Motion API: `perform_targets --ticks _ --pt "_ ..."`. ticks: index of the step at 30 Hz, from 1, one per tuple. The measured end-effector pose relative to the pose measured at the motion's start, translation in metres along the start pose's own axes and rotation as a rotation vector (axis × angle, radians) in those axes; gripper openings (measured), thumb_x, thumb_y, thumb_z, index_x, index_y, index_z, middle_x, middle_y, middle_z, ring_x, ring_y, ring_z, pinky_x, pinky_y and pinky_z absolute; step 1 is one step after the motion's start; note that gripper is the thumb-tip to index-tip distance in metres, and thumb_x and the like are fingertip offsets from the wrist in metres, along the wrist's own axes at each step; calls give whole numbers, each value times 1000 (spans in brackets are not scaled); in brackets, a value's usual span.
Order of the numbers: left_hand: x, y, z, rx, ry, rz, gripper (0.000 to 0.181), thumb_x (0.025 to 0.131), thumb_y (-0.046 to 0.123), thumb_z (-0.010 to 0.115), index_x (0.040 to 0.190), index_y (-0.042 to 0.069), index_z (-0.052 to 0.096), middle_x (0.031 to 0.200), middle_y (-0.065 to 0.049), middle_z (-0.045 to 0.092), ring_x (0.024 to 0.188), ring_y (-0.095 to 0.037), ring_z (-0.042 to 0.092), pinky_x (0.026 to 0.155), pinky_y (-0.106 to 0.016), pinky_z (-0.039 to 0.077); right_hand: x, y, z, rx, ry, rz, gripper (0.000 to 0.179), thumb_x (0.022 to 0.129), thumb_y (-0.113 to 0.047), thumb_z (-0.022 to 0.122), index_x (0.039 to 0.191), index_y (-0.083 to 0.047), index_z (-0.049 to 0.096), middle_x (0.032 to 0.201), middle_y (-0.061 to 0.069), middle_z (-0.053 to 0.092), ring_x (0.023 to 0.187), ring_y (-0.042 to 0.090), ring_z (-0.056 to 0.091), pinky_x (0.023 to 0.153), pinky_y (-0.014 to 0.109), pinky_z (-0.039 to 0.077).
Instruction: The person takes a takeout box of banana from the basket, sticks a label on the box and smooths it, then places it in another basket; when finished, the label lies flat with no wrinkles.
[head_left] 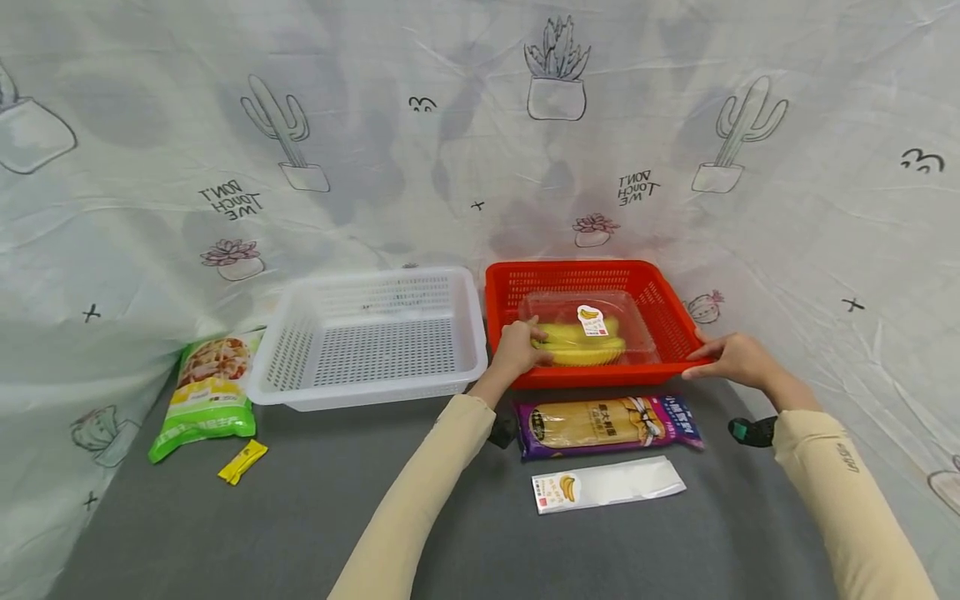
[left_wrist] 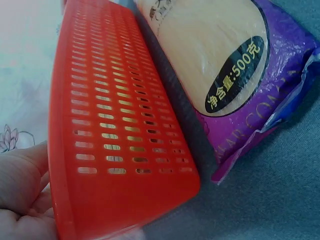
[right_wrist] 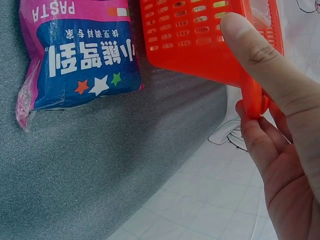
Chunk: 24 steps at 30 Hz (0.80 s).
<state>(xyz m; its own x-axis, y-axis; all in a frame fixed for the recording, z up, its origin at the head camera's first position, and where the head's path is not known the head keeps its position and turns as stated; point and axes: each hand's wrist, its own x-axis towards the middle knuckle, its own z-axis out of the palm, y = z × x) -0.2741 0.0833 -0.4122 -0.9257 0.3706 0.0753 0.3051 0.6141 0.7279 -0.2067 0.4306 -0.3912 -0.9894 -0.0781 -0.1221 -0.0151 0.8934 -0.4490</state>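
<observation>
A red perforated basket [head_left: 600, 377] stands at the centre right, with a clear lidded box of bananas [head_left: 579, 353] inside it. My left hand [head_left: 519, 346] is at its near left corner, bent over the rim, fingers beside the box. The left wrist view shows this hand [left_wrist: 22, 197] behind the rim; its fingertips are mostly hidden. At the near right corner, my right hand [head_left: 738, 360] grips the rim. In the right wrist view its thumb [right_wrist: 260, 52] lies on the outside and its other fingers curl beneath the lip.
Just in front of the basket lies a purple pasta bag [head_left: 607, 423], then a white banana-labelled packet [head_left: 609, 483]. A white basket [head_left: 375, 390] stands to the left. Farther left are a green food bag [head_left: 210, 392] and a small yellow packet [head_left: 242, 462]. A printed cloth [head_left: 465, 158] hangs behind.
</observation>
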Motion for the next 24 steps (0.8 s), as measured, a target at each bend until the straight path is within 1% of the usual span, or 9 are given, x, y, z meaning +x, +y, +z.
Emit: perform_targets --ticks 1,3,8,11,17,18,21,22,24 --pt "0 0 1 1 4 4 37 79 10 79 112 -2 70 141 -13 48 129 -35 44 113 -48 20 0 0 0 3 -1 8 54 76 -38 81 102 9 71 86 17 71 70 21 47 53 27 39" --pt "1 -1 2 6 13 8 35 79 10 79 111 -2 71 140 -13 48 129 -35 44 113 -49 20 -1 -1 0 8 -3 8 52 77 -36 80 102 9 71 90 20 71 70 21 47 53 27 40" --pt "8 -3 4 -41 27 -11 34 80 8 78 111 -2 70 141 -13 47 131 -36 42 112 -47 23 -1 -2 -1 15 -1 10 52 78 -35 80 103 10 71 89 19 71 70 21 47 53 27 39" --pt "12 -3 6 -54 35 -31 33 79 7 78 111 -2 70 142 -12 46 132 -37 40 111 -44 27 -1 -4 -2 20 -4 14 52 78 -35 80 103 10 70 85 15 72 70 21 48 53 27 40" --pt "15 -3 9 -81 36 -64 33 82 4 75 113 -4 69 145 -12 42 132 -34 40 102 -36 40 0 -3 -1 12 2 15 51 77 -34 81 102 9 71 98 25 69 71 21 47 53 28 38" --pt "15 -2 9 -83 36 -67 32 82 3 75 113 -4 69 146 -12 41 132 -34 39 102 -36 40 0 -2 -1 10 6 13 51 77 -34 81 102 9 71 103 28 67 71 21 47 53 28 38" --pt "14 -2 8 -77 42 -65 32 82 3 74 113 -5 69 146 -12 41 131 -34 41 101 -36 41 1 -1 0 5 12 10 51 76 -35 82 101 8 72 99 27 68 69 20 46 53 27 37" --pt "14 -2 8 -78 45 -60 32 82 2 74 113 -5 69 145 -13 42 130 -34 42 101 -36 41 1 -1 0 6 13 9 51 76 -34 82 101 9 72 94 24 70 68 20 46 52 27 36" --pt "14 -2 7 -81 53 -50 31 83 1 73 112 -6 69 145 -13 43 126 -35 47 100 -37 42 0 0 0 8 20 2 50 75 -33 83 100 9 72 92 22 70 67 20 45 51 27 35"
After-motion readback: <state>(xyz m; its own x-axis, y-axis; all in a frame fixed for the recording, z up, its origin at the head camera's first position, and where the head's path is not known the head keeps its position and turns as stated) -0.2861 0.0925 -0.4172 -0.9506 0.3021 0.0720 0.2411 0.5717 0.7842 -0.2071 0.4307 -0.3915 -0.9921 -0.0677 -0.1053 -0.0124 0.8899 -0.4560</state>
